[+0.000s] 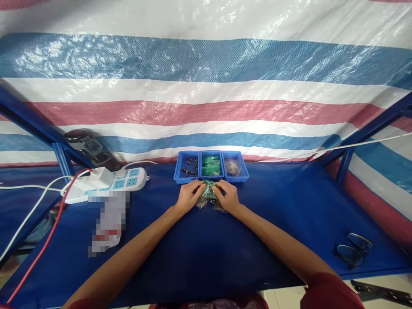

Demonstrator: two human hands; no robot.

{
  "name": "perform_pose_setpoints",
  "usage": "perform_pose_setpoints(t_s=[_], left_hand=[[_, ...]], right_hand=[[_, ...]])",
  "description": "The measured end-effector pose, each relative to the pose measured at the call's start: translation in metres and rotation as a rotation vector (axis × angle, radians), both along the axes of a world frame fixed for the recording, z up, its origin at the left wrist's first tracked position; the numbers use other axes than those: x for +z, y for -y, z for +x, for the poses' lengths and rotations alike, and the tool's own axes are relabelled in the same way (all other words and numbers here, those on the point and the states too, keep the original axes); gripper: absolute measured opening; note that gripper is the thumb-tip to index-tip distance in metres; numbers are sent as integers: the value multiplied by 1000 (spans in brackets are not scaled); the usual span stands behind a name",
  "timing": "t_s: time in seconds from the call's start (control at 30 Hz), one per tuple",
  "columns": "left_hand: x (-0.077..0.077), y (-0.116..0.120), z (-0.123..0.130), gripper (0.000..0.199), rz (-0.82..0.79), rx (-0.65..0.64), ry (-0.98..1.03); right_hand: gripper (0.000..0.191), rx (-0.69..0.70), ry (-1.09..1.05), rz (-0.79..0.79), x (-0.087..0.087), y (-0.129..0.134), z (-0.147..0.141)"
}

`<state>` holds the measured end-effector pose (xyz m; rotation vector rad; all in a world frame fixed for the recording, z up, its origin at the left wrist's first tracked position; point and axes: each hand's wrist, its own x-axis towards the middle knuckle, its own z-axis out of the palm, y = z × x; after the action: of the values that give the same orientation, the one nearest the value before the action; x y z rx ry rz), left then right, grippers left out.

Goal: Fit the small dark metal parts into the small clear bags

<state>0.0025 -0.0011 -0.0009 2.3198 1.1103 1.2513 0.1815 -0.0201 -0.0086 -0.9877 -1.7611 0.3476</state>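
Fingers of the left hand (pixel 190 196) and right hand (pixel 229 196), closed on opposite edges of a crinkled, glossy green packet (pixel 209 189), just in front of the middle bin (pixel 211 177), the landmark. Clear film bags (pixel 202 202), dark pieces visible in them, lie beneath the hands. The middle bin, rectangular blue plastic, contains green packets; adjoining it are the left bin (pixel 186 180), with small dark metallic hardware, and the right bin (pixel 237 179), with clear bags. Well left of the landmark: a white power strip (pixel 138 179) with cables; well right and nearer the wearer, glasses (pixel 354 250) on the smooth blue counter (pixel 199 257). Behind it, a striped woven sheet (pixel 206 60) closes off the rear. Both forearms converge diagonally inward, knuckles uppermost.
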Motion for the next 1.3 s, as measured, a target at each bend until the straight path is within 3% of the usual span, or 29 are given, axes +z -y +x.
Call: perform_pose_setpoints(t_s=[0.3, 0.6, 0.77, 0.97, 1.17, 1.3], left_hand=[[5, 3, 1, 35, -23, -81, -48], [5, 1, 0, 14, 104, -162, 113], [7, 0, 3, 21, -69, -175, 184], [7, 0, 6, 35, -292, -74, 69], [3, 2, 5, 32, -324, 23, 125], [1, 3, 2, 23, -291, -12, 177]], right_hand=[[32, -122, -11, 31, -1, 0, 1], [44, -94, 34, 28, -5, -3, 1], [45, -105, 28, -4, -5, -5, 2], [46, -126, -13, -31, -5, -6, 4], [32, -14, 7, -15, -1, -3, 2], [25, -53, -25, -21, 0, -2, 0]])
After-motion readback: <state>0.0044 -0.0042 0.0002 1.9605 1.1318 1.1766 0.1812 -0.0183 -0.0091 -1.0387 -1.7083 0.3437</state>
